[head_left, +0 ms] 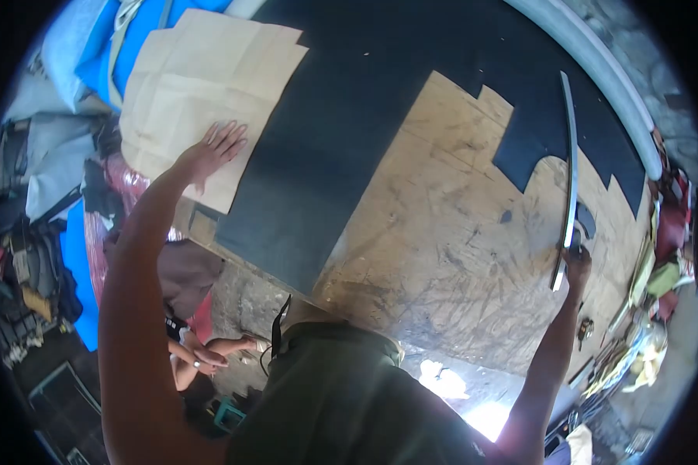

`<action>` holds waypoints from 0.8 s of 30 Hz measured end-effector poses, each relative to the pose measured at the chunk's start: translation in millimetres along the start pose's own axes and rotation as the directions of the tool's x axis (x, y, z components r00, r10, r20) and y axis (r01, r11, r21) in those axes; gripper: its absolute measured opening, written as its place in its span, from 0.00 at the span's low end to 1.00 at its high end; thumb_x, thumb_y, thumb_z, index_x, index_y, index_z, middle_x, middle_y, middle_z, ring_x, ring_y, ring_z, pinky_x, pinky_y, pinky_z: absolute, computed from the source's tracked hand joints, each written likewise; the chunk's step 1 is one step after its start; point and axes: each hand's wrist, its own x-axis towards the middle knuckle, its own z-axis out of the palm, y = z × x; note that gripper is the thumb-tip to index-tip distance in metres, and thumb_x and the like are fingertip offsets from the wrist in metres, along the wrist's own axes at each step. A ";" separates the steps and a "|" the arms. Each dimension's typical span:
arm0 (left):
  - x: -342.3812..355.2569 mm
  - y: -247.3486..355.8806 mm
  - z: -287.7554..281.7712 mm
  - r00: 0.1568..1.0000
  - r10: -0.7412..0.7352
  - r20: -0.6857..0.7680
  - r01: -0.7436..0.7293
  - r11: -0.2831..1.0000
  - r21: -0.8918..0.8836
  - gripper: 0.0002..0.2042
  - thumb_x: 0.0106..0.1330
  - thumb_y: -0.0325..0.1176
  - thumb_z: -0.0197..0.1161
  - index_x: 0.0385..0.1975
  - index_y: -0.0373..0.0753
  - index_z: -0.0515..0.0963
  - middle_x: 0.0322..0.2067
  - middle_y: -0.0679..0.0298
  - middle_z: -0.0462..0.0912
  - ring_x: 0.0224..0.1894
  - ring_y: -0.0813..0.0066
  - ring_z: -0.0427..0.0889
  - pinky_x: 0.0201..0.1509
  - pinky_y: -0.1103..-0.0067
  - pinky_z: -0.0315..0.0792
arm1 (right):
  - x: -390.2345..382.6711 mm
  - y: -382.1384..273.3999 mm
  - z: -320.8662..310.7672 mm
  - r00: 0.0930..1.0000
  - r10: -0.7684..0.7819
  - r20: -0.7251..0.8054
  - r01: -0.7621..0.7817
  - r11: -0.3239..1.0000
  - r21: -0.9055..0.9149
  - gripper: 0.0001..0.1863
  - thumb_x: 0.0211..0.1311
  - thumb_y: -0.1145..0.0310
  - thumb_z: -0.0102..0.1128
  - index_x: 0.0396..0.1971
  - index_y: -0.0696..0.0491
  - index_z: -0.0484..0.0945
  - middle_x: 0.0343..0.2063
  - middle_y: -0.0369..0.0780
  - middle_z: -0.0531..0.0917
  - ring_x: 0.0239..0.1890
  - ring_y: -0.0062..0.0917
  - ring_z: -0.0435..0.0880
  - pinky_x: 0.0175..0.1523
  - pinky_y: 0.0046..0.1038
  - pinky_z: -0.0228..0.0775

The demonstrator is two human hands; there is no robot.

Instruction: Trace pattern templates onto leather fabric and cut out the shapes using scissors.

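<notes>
My left hand [215,149] lies flat with its fingers spread on a large creased sheet of tan paper [202,77] with stepped corners. The paper rests over a sheet of black material [318,178], along its left side. At the right of the table, my right hand [578,265] is closed at the lower part of a long metal straightedge [571,170]. The bar points away from me, across bare board and black material. Close above that hand is a dark curved piece [585,222]; I cannot tell whether the hand holds it too.
The worn wooden tabletop [442,256] shows between cut black edges. A grey roll [605,62] borders the far right. A small metal object [586,329] sits near the right edge. Another person's hand [209,358] shows below left. Blue sheeting [93,62] and scraps lie left.
</notes>
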 end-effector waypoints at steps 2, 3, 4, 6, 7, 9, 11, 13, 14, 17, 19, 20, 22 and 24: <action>3.2 -1.1 -5.0 0.999 0.029 0.016 -0.028 0.997 -0.069 0.84 0.16 0.62 0.87 0.81 0.31 0.45 0.82 0.42 0.37 0.84 0.40 0.34 0.85 0.49 0.37 | 3.1 7.0 -1.0 0.999 0.042 -0.015 -0.041 0.999 0.031 0.41 0.53 0.53 0.83 0.60 0.66 0.77 0.43 0.49 0.87 0.44 0.39 0.86 0.53 0.37 0.79; 4.1 -1.8 -6.3 1.000 0.024 0.017 -0.023 0.998 -0.060 0.84 0.16 0.63 0.87 0.81 0.32 0.44 0.83 0.42 0.37 0.84 0.41 0.35 0.85 0.49 0.36 | 4.5 10.7 -2.1 0.998 0.064 -0.020 -0.063 0.997 0.044 0.43 0.52 0.52 0.84 0.59 0.67 0.76 0.44 0.51 0.87 0.44 0.39 0.87 0.53 0.37 0.80; 3.8 -2.6 -6.5 1.000 0.019 0.018 -0.018 0.999 -0.051 0.84 0.16 0.63 0.86 0.81 0.33 0.44 0.83 0.43 0.37 0.84 0.41 0.35 0.85 0.49 0.35 | 5.7 13.0 -0.4 0.996 0.086 -0.024 -0.085 0.995 0.057 0.44 0.51 0.50 0.84 0.59 0.68 0.76 0.45 0.52 0.86 0.44 0.40 0.87 0.53 0.37 0.80; 5.8 -5.8 0.6 1.000 0.014 0.010 -0.014 0.998 -0.062 0.85 0.15 0.64 0.86 0.81 0.34 0.44 0.83 0.45 0.37 0.85 0.43 0.34 0.85 0.48 0.35 | 7.0 18.8 -0.1 0.989 0.141 -0.037 -0.138 0.987 0.077 0.47 0.49 0.47 0.86 0.58 0.69 0.75 0.46 0.54 0.85 0.44 0.41 0.87 0.53 0.37 0.80; 3.7 -6.2 6.6 1.000 0.016 -0.009 -0.016 0.998 -0.065 0.86 0.14 0.64 0.86 0.82 0.35 0.43 0.83 0.47 0.37 0.85 0.45 0.34 0.84 0.47 0.35 | 8.8 18.8 1.4 0.985 0.168 -0.045 -0.163 0.983 0.087 0.49 0.48 0.46 0.86 0.57 0.70 0.75 0.47 0.55 0.85 0.45 0.41 0.87 0.53 0.37 0.81; 0.7 -3.8 9.8 1.000 0.018 -0.013 -0.020 0.994 -0.108 0.86 0.13 0.62 0.86 0.82 0.35 0.43 0.84 0.48 0.36 0.85 0.45 0.34 0.84 0.47 0.34 | 16.1 1.0 6.3 0.987 0.145 -0.069 -0.141 0.988 0.064 0.48 0.49 0.47 0.86 0.57 0.69 0.75 0.46 0.55 0.85 0.44 0.42 0.87 0.53 0.37 0.81; -1.4 -11.8 6.6 0.998 0.046 -0.045 -0.053 0.986 -0.160 0.87 0.11 0.58 0.88 0.82 0.37 0.42 0.84 0.50 0.34 0.85 0.47 0.33 0.84 0.45 0.33 | 15.2 -22.5 11.3 0.980 0.137 -0.141 -0.135 0.990 0.025 0.45 0.49 0.48 0.86 0.56 0.67 0.74 0.45 0.54 0.85 0.44 0.43 0.87 0.52 0.39 0.81; -1.5 -18.2 4.2 0.994 0.075 -0.076 -0.088 0.979 -0.186 0.88 0.10 0.57 0.88 0.82 0.38 0.41 0.84 0.52 0.33 0.85 0.48 0.33 0.83 0.43 0.31 | 2.5 -49.5 15.1 0.968 0.136 -0.213 -0.143 0.990 -0.016 0.43 0.50 0.50 0.86 0.56 0.65 0.74 0.44 0.54 0.84 0.43 0.44 0.87 0.51 0.40 0.81; 0.1 -20.8 2.7 0.992 0.091 -0.091 -0.107 0.976 -0.188 0.88 0.10 0.57 0.88 0.82 0.38 0.41 0.84 0.52 0.34 0.85 0.49 0.33 0.83 0.42 0.30 | -8.6 -63.3 15.3 0.959 0.138 -0.249 -0.153 0.987 -0.039 0.42 0.50 0.51 0.85 0.55 0.64 0.73 0.43 0.53 0.84 0.43 0.44 0.87 0.51 0.41 0.82; -5.8 -28.7 7.3 0.967 0.155 -0.203 -0.206 0.942 -0.264 0.87 0.10 0.58 0.88 0.82 0.38 0.42 0.84 0.52 0.35 0.86 0.51 0.32 0.82 0.40 0.29 | -48.6 -116.7 1.5 0.920 0.130 -0.371 -0.186 0.975 -0.120 0.40 0.51 0.53 0.85 0.54 0.61 0.72 0.41 0.52 0.84 0.42 0.46 0.87 0.49 0.42 0.82; -12.2 -31.5 24.3 0.962 0.164 -0.219 -0.214 0.948 -0.233 0.86 0.10 0.57 0.87 0.82 0.39 0.44 0.84 0.52 0.35 0.86 0.52 0.32 0.82 0.39 0.28 | -85.0 -213.0 34.6 0.968 -0.027 -0.249 0.017 0.999 -0.044 0.34 0.54 0.60 0.80 0.57 0.57 0.74 0.43 0.49 0.85 0.43 0.43 0.88 0.50 0.40 0.82; -11.0 -34.0 26.4 0.955 0.180 -0.234 -0.234 0.946 -0.227 0.86 0.10 0.57 0.87 0.82 0.39 0.44 0.84 0.52 0.35 0.86 0.52 0.32 0.82 0.39 0.28 | -111.0 -275.4 54.8 0.972 -0.190 -0.140 0.198 0.979 0.047 0.30 0.58 0.68 0.75 0.60 0.53 0.75 0.45 0.46 0.87 0.45 0.40 0.88 0.51 0.39 0.82; -16.7 -35.8 33.6 0.947 0.169 -0.275 -0.234 0.945 -0.228 0.84 0.12 0.57 0.88 0.82 0.40 0.45 0.84 0.52 0.36 0.86 0.54 0.33 0.82 0.39 0.28 | -172.2 -412.3 107.9 0.915 -0.400 0.048 0.389 0.908 0.153 0.31 0.53 0.74 0.69 0.61 0.51 0.77 0.46 0.46 0.87 0.45 0.40 0.88 0.50 0.38 0.82; -13.2 -33.4 36.8 0.929 0.183 -0.320 -0.266 0.934 -0.238 0.84 0.13 0.57 0.88 0.82 0.40 0.46 0.84 0.52 0.36 0.86 0.54 0.33 0.82 0.39 0.29 | -242.2 -544.8 139.5 0.825 -0.537 0.174 0.476 0.828 0.296 0.36 0.46 0.71 0.74 0.61 0.46 0.78 0.44 0.42 0.89 0.40 0.39 0.90 0.45 0.37 0.83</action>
